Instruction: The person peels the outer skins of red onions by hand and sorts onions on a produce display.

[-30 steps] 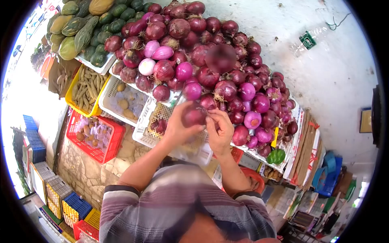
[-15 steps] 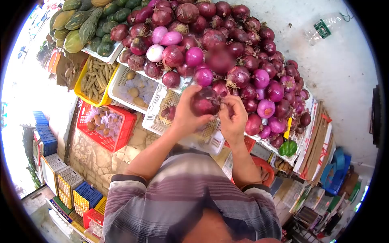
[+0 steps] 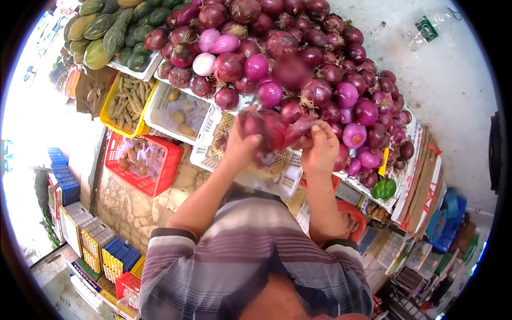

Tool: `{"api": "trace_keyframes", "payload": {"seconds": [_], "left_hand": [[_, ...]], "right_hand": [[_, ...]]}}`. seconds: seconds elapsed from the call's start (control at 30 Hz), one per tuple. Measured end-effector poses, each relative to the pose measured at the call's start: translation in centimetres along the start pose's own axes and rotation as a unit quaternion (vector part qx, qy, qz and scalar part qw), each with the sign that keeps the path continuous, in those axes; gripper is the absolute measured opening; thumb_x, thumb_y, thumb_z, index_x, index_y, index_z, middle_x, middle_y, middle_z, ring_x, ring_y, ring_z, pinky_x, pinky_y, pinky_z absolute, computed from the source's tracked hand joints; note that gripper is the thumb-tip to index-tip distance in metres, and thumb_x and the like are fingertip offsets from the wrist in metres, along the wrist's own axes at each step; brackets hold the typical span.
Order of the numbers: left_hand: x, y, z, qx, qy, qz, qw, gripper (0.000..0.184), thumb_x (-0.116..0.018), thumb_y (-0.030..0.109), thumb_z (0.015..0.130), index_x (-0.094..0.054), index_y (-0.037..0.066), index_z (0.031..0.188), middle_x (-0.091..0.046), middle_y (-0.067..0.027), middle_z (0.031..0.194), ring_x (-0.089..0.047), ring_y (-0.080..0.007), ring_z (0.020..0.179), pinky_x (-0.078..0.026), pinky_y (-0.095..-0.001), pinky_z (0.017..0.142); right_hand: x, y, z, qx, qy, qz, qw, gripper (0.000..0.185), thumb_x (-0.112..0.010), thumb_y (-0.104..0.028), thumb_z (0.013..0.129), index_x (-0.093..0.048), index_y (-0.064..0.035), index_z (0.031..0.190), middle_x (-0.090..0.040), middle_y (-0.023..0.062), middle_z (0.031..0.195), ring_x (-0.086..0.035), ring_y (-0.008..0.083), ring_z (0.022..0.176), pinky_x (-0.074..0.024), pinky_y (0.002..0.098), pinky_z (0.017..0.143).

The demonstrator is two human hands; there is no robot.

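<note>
My left hand [image 3: 239, 148] is wrapped around a red onion [image 3: 273, 128], its thumb toward me. With thumb and fingers pinched, my right hand [image 3: 321, 148] grips a loose flap of papery onion skin [image 3: 300, 131] that stretches out from the onion's right side. Both hands are in front of a large heap of red onions [image 3: 281, 44]. Some onions in the heap are bright purple and smooth, others dark with dry skin. Below the hands sits a white plastic basket [image 3: 205, 151] with loose skins, partly hidden by my arms.
Squashes [image 3: 114, 33] lie at the upper left. A yellow basket [image 3: 105, 102] of roots, a white basket [image 3: 151, 118] and a red basket [image 3: 154, 188] stand left of my hands. A green pepper [image 3: 383, 189] lies at the heap's right edge; a plastic bottle [image 3: 426, 29] lies beyond.
My right hand has moved right, away from the onion, pulling a flap of skin out from it. The left hand has shifted slightly left and still holds the onion.
</note>
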State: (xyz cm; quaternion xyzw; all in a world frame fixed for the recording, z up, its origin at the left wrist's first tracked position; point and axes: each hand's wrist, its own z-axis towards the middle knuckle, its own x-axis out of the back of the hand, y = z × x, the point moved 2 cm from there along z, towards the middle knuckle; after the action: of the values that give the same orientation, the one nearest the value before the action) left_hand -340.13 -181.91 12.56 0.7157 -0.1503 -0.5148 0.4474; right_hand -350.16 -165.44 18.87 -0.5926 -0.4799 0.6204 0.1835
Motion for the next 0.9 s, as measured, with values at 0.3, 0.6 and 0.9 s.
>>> {"api": "trace_keyframes", "payload": {"seconds": [0.3,0.6,0.9], "left_hand": [[0.6,0.3,-1.2,0.186,0.001,-0.310,0.932,0.083,-0.054,0.064,0.091,-0.039,0.006,0.149,-0.047,-0.0159,0.150,-0.049,-0.0356,0.135,-0.037,-0.0566,0.115],[1.9,-1.2,-1.4,0.260,-0.018,-0.242,0.935,0.073,-0.046,0.058,0.098,-0.036,0.011,0.153,-0.046,-0.0155,0.151,-0.042,-0.0362,0.141,-0.033,-0.0596,0.117],[-2.9,-0.8,-1.2,0.199,-0.109,0.104,0.968,0.070,-0.053,0.048,0.101,-0.039,0.000,0.150,-0.051,-0.0149,0.140,-0.049,-0.0228,0.131,-0.037,-0.0370,0.112]], "right_hand": [[6.8,-0.9,-1.5,-0.129,-0.012,0.262,0.956,0.024,-0.054,-0.019,0.098,-0.062,-0.0022,0.113,-0.068,0.0170,0.110,-0.066,0.0277,0.096,-0.0553,0.0550,0.095],[7.3,2.9,-6.2,-0.100,-0.034,-0.388,0.916,0.035,-0.058,-0.013,0.100,-0.058,0.0026,0.132,-0.067,0.0152,0.126,-0.065,0.0201,0.108,-0.0525,0.0342,0.096],[3.5,3.4,-5.0,0.025,-0.089,-0.284,0.954,0.099,-0.089,-0.025,0.073,-0.033,0.0016,0.150,-0.055,0.0185,0.134,-0.055,0.0271,0.125,-0.0448,0.0412,0.108]]}}
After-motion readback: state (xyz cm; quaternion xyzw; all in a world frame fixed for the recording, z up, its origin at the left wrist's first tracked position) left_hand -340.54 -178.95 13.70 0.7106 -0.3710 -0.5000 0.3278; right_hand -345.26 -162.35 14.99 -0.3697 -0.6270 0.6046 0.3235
